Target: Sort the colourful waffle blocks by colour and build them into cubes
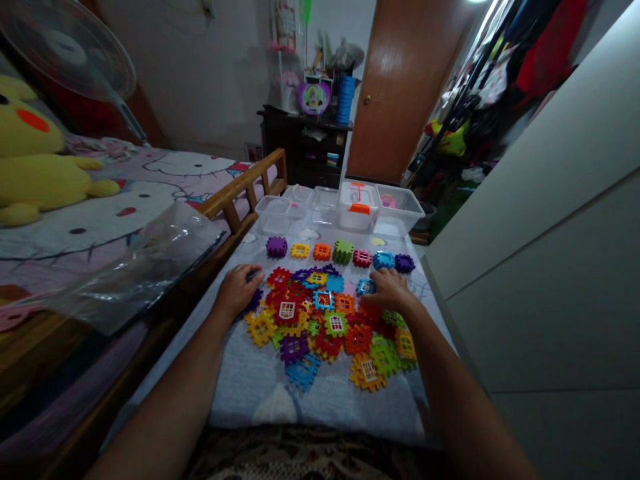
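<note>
A loose pile of colourful window-shaped plastic pieces [336, 323] lies on the cloth-covered table. Behind it stands a row of stacks by colour: purple [277, 247], yellow [300, 251], orange [322, 252], green [343, 252], pinkish red [363, 258], blue [383, 259] and dark purple [405, 263]. At the pile's left edge, my left hand [240, 288] has curled fingers around something dark that I cannot make out. My right hand [390, 291] is at the pile's right side, fingers spread, beside a blue piece [367, 287]. Its palm side is hidden.
Clear plastic containers [274, 208] and a lidded box with orange clips [359, 207] line the table's far end. On the left are a wooden rail [245, 180], a bed with a yellow plush toy [43, 157] and a clear plastic bag [135, 267]. A white cabinet [560, 220] borders the right.
</note>
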A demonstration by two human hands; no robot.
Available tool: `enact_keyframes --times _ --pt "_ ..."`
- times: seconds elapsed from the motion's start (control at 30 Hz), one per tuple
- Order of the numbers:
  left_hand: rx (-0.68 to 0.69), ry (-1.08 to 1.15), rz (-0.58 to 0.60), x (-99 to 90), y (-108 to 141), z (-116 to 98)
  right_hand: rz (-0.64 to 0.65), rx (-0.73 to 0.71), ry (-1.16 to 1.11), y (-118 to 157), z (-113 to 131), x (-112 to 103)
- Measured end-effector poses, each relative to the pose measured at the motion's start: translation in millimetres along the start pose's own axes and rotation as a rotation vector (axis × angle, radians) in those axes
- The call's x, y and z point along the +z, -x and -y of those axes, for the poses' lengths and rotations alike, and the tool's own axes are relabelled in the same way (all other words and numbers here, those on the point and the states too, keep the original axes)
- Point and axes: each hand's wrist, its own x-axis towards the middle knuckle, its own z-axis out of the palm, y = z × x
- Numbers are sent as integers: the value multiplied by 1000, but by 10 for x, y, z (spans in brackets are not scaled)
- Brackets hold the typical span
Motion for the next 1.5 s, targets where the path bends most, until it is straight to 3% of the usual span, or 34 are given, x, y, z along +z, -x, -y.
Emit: enact_keyframes --times 0.3,0.57,0.8,1.27,1.37,1.5 --pt "-10 21 -2 10 -3 30 -53 5 13 -77 104 33" --pt "-17 12 0 15 -12 46 -333 -11 -41 -352 -548 -346" --pt "-4 4 6 21 -17 70 -207 28 -61 -703 -836 -303" --pt "11 -32 17 -6 -1 37 -98 22 -47 -771 -794 -260" --pt "5 -29 21 -5 -2 39 -128 24 -59 -738 -782 -269" --pt "8 -30 21 0 -5 44 -281 22 -100 -591 -786 -270"
